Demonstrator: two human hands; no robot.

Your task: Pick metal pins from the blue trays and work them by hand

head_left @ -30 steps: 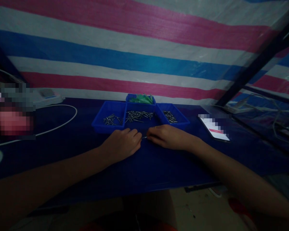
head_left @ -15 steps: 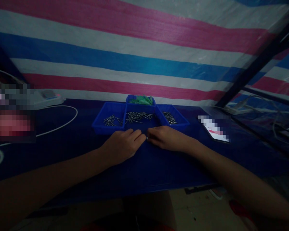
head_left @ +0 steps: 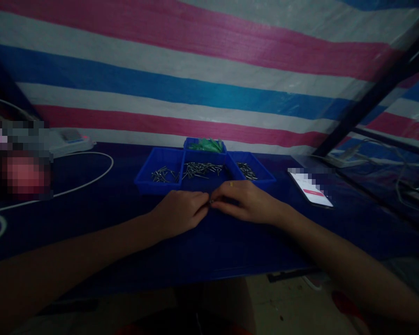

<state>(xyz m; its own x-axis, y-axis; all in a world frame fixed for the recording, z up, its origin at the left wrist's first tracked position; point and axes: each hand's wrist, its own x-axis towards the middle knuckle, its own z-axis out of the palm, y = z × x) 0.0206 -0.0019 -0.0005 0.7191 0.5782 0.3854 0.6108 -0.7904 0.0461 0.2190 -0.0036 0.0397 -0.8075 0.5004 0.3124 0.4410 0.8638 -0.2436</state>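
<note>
Just in front of the blue trays, my left hand [head_left: 178,212] and my right hand [head_left: 249,201] meet fingertip to fingertip above the table. Both are closed in a pinch. A tiny metal piece [head_left: 211,202] shows between the right thumb and fingers; it is too small and dark to name. What the left fingertips hold is mostly hidden. Beyond the hands, loose screw-like metal pieces [head_left: 200,169] lie in the middle. More of them fill part of the left blue tray [head_left: 157,187] and the right blue tray [head_left: 263,173].
A rear blue tray [head_left: 187,145] holds green material [head_left: 210,145]. To the right lies a phone [head_left: 310,190] with a lit screen. A white cable [head_left: 91,184] curves over the table [head_left: 209,251] at left, near a pale device [head_left: 70,142]. Striped sheeting [head_left: 195,88] hangs behind.
My right hand has rolled a little, its fingers now more stretched and the thumb lower. My left fingers have shifted slightly and stay pinched. The trays have not moved.
</note>
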